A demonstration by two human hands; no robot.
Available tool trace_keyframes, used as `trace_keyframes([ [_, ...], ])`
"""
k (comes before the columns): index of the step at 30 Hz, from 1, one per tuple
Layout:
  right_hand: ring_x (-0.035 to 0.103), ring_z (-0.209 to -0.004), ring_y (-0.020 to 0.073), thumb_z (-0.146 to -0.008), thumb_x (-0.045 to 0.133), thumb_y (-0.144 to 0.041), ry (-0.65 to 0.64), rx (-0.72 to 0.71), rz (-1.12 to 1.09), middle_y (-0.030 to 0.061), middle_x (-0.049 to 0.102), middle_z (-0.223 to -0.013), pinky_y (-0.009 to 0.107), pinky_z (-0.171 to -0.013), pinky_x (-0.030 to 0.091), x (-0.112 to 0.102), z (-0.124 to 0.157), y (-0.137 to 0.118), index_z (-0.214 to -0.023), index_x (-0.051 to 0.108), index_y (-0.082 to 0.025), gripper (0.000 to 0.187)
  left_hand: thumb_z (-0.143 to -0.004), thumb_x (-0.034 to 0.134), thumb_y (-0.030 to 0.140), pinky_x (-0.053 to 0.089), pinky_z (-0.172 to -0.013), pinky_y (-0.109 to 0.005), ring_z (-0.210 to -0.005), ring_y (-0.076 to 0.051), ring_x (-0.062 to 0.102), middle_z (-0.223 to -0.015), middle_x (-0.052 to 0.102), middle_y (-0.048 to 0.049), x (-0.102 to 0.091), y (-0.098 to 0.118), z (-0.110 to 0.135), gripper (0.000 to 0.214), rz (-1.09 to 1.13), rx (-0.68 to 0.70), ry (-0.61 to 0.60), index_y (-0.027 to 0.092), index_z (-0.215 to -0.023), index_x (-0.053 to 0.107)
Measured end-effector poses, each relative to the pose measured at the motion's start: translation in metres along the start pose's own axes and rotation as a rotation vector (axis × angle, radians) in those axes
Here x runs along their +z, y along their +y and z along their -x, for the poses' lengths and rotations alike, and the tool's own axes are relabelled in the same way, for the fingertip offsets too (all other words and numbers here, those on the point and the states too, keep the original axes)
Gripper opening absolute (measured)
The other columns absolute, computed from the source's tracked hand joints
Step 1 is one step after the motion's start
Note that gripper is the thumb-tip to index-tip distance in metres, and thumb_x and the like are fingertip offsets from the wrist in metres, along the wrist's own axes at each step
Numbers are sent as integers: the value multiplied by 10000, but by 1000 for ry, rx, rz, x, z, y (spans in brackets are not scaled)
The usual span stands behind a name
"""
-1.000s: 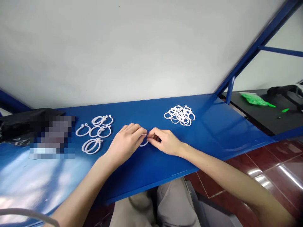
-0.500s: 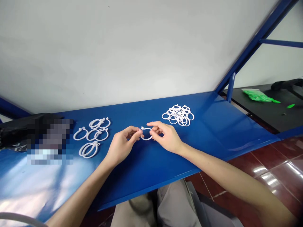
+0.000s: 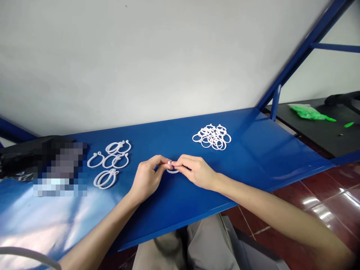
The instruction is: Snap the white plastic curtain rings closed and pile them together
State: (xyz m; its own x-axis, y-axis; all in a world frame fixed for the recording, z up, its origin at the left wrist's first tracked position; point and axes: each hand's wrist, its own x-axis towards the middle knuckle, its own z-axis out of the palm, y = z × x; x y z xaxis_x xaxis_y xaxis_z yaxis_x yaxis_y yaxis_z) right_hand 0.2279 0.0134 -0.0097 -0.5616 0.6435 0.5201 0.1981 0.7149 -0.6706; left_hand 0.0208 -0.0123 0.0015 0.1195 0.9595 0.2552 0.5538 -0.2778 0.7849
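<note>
A white plastic curtain ring (image 3: pixel 173 171) is pinched at its knobbed end between my two hands, over the middle of the blue table. My left hand (image 3: pixel 147 176) grips it from the left with thumb and forefinger. From the right, my right hand (image 3: pixel 198 171) holds the same ring, its fingertips almost meeting the left ones. Only the ring's lower curve and a bit of the knob show; the fingers cover the rest. Several similar rings (image 3: pixel 113 171), some with visible gaps, lie left of my left hand. Beyond my right hand is a heaped pile of white rings (image 3: pixel 214 137).
The blue table (image 3: pixel 163 202) backs onto a pale wall (image 3: pixel 168 63). Black plastic (image 3: pixel 17 157) and a blurred-out item lie at the left. Blue frame bars (image 3: pixel 277 101) rise at the right. Past them, a black table (image 3: pixel 315 133) carries a bag of green pieces (image 3: pixel 309 111).
My hands have come closer together, and my right fingers have moved to the ring's knobbed end. The ring now sits slightly lower and is more hidden. Both groups of rings are unchanged.
</note>
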Motion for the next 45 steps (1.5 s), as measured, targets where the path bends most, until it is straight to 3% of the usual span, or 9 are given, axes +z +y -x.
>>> trace_keyframes([
  [7, 692, -903, 176, -1049, 510, -286, 60, -33, 195, 62, 707, -1028, 314, -806, 575, -11, -12, 9, -1085, 711, -223, 214, -967, 535, 421, 533, -753, -290, -843, -200, 703, -973, 778, -39, -7, -3, -11, 272, -174, 114, -9, 237, -1036, 723],
  [11, 649, -821, 202, -1011, 551, -320, 304, 180, 492, 93, 676, -1028, 352, -718, 552, -46, -24, 33, -987, 725, -199, 212, -1007, 437, 429, 472, -1010, -466, -1117, -318, 629, -1158, 731, -145, -32, -23, -20, 415, -601, 136, 176, 169, -1224, 676],
  [14, 632, -879, 254, -959, 577, -271, 401, 310, 698, 88, 695, -949, 409, -798, 527, -77, -24, 61, -1000, 720, -205, 163, -1002, 361, 342, 447, -968, -577, -1208, -423, 551, -1286, 647, -245, -53, -41, -21, 478, -892, -3, 198, 113, -1337, 614],
  [18, 600, -887, 278, -917, 566, -250, 416, 433, 783, 86, 715, -875, 423, -819, 495, -102, -17, 89, -942, 706, -192, 154, -984, 338, 323, 445, -867, -574, -1162, -470, 549, -1210, 652, -282, -68, -57, -18, 469, -1049, -125, 83, 84, -1232, 656],
  [24, 578, -913, 289, -918, 578, -261, 412, 482, 792, 103, 718, -912, 453, -880, 466, -108, -12, 89, -907, 710, -184, 153, -986, 348, 323, 423, -844, -519, -1065, -402, 583, -1087, 732, -187, -68, -58, -18, 382, -985, -75, 84, 169, -1125, 669],
  [31, 584, -984, 298, -959, 573, -276, 487, 262, 745, 98, 700, -957, 477, -915, 484, -87, -15, 59, -961, 711, -209, 153, -900, 522, 326, 495, -803, -369, -895, -235, 628, -967, 706, -74, -56, -36, -23, 129, -461, -25, 261, 229, -977, 557],
  [36, 659, -853, 189, -992, 589, -345, 181, 156, 322, 46, 713, -994, 363, -805, 556, -42, -18, 22, -1045, 697, -234, 164, -931, 557, 337, 502, -761, -293, -800, -148, 630, -933, 682, -16, -28, -15, -13, 123, -152, 88, 189, 235, -909, 491],
  [40, 688, -814, 158, -968, 632, -404, 11, 241, -12, 31, 736, -955, 311, -753, 575, -18, -17, 5, -1027, 670, -215, 201, -943, 594, 288, 506, -741, -270, -840, -144, 654, -899, 687, 3, -2, -8, -3, 157, -155, 282, 88, 239, -866, 466],
  [45, 713, -776, 161, -896, 715, -363, 3, 360, -285, 15, 731, -852, 314, -736, 605, -8, -16, 7, -980, 635, -205, 197, -997, 556, 264, 515, -734, -283, -794, -154, 627, -796, 683, -8, 9, -3, 1, 191, -344, 549, 30, 235, -812, 514],
])
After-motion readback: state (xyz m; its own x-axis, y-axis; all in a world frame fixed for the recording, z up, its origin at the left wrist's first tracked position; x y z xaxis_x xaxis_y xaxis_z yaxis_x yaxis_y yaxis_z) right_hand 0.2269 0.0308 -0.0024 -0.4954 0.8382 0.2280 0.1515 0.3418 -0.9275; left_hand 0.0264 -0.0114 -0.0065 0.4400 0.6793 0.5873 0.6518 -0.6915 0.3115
